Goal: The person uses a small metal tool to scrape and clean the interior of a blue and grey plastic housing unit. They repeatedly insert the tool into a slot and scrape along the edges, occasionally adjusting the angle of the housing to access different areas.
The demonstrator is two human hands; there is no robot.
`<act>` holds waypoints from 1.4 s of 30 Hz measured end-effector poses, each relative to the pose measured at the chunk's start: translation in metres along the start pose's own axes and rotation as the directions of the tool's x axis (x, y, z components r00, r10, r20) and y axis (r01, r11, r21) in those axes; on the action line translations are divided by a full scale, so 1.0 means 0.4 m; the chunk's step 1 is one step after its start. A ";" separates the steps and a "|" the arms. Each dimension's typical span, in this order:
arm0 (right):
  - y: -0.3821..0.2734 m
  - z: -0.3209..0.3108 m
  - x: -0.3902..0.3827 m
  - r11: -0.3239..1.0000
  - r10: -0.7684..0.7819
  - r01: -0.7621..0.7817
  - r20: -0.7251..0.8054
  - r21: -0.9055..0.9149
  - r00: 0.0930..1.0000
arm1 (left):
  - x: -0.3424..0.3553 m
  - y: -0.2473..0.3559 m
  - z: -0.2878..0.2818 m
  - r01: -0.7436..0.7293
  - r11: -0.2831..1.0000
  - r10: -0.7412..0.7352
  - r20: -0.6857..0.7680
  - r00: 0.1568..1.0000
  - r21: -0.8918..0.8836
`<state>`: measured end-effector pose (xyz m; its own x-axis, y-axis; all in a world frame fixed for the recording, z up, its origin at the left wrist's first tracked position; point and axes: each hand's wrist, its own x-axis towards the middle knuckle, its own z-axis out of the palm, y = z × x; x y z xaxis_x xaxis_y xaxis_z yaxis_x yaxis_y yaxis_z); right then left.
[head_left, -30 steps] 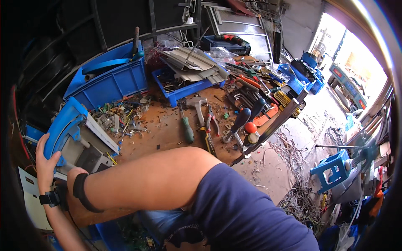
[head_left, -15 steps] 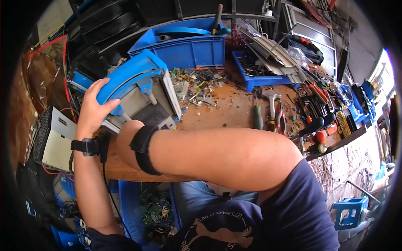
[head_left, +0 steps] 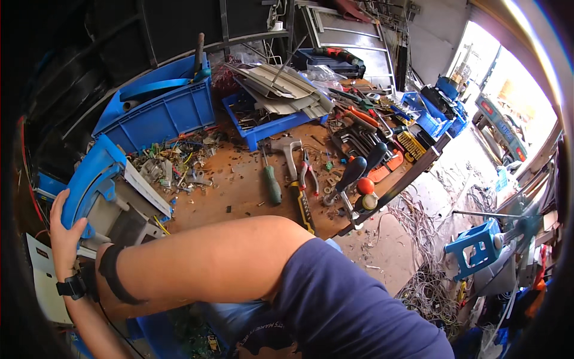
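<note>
My left hand (head_left: 64,230) holds the curved blue rim of a blue-and-grey casing (head_left: 92,173) at the table's left edge, thumb on one side and fingers over the other. The casing stands tilted; pale posts and a dark grey block show inside it. My right forearm reaches across from the right, so that my right hand (head_left: 104,250) is close by the casing's lower end. Its fingers are hidden behind my own arm and wrist strap, and whether they hold anything does not show.
On the brown table lie a green screwdriver (head_left: 271,184), a hammer (head_left: 292,164) and red pliers (head_left: 307,170). A large blue crate (head_left: 167,113), scrap bits (head_left: 179,164) and a blue tray (head_left: 281,128) of metal strips stand behind. Several hand tools crowd the right; a blue stool (head_left: 475,248) stands beyond.
The view has swung to the right, so the casing and both hands now sit further left in it. My left hand keeps its hold on the blue rim.
</note>
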<state>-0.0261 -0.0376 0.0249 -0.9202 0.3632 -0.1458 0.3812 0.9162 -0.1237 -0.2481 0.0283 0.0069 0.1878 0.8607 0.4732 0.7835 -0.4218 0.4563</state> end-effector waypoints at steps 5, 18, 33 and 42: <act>-0.029 0.013 -0.025 0.998 0.055 -0.054 -0.071 0.022 0.996 | -0.006 -0.046 -0.018 -0.020 1.000 0.021 0.007 1.000 -0.013; -0.038 0.394 -0.344 0.756 0.500 0.060 -0.634 0.652 0.590 | 0.038 -0.085 -0.023 0.014 0.995 -0.003 0.119 0.993 -0.096; -0.053 0.613 -0.629 -0.118 0.711 0.335 -0.155 0.935 0.685 | 0.046 -0.100 -0.050 0.074 0.995 -0.082 0.131 0.988 0.062; -0.096 0.656 -0.814 -0.297 0.423 0.479 -0.335 0.826 0.842 | 0.045 -0.099 -0.074 0.053 0.981 -0.082 0.150 0.985 0.184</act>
<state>0.2821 -0.2354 -0.1806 -0.6428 0.7504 0.1541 -0.4808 -0.2386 -0.8438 -0.2934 0.0519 0.0197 0.2103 0.9253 0.3157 0.8880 -0.3159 0.3343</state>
